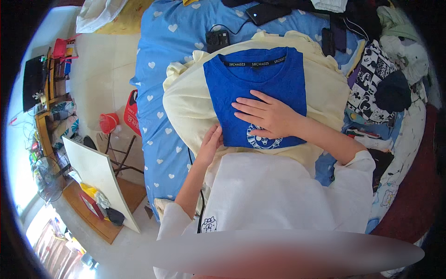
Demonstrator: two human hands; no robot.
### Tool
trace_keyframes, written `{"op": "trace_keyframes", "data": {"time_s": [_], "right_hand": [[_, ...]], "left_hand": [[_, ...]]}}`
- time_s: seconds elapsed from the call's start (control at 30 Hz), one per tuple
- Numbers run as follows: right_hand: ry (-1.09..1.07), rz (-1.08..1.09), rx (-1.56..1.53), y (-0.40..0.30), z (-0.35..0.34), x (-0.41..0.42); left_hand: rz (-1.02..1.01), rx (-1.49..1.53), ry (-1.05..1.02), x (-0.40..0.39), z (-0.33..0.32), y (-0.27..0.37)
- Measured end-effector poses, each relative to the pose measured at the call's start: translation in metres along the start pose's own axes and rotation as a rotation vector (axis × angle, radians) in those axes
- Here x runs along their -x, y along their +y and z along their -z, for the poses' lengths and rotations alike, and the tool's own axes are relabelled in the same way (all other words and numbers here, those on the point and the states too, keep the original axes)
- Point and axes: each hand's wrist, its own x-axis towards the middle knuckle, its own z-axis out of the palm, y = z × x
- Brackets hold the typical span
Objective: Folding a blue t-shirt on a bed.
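A blue T-shirt (223, 87), folded into a near-rectangle with its neckline away from me, lies on a cream cloth (188, 101). A white round print shows near its lower edge, partly under my fingers. My right hand (266, 113) rests flat on the shirt's front, fingers spread and pointing left. At the shirt's lower left corner is my left hand (210, 141), its fingers close together against the edge. Whether those fingertips pinch the fabric is hidden. The cream cloth spreads over a blue bedsheet with white hearts (160, 139).
Beyond the cloth, a black device (217, 40) is cabled to a black phone-like slab (268, 14). Clothes, including a black-and-white patterned cloth (371, 83), are heaped on the right. Left of the bed stand a white board (99, 181), a red bucket (108, 123) and a fan (47, 179).
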Motion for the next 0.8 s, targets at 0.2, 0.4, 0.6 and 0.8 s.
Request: {"op": "trace_keyframes", "data": {"time_s": [0.2,0.4,0.6,0.8], "right_hand": [[0.137,0.015,-0.212,0.010,0.012,-0.001],[0.469,-0.237,0.187,0.079,0.054,-0.004],[0.282,-0.650,-0.267,0.146,0.066,-0.002],[0.133,-0.575,-0.256,0.145,0.062,-0.004]], "left_hand": [[-0.118,-0.072,0.020,-0.016,0.003,0.025],[-0.220,-0.423,0.150,-0.014,-0.001,0.074],[-1.086,-0.986,0.406,-0.067,-0.034,0.140],[-0.913,-0.953,0.148,-0.136,-0.044,0.161]]}}
